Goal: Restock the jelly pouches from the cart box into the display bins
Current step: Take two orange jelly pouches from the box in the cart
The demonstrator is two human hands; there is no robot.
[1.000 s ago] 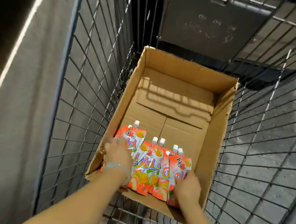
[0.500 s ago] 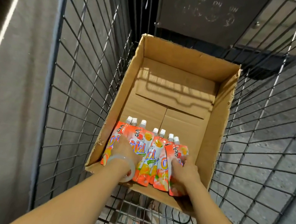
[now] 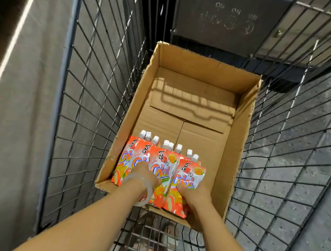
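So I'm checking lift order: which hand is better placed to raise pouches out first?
Probably right: the right hand grips the loose end pouches beside bare box floor.

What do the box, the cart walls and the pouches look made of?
Box: brown corrugated cardboard, matte, with creased flaps. Cart walls: dark metal wire grid, probably coated. Pouches: glossy printed plastic film, apparently flexible, with white screw caps.
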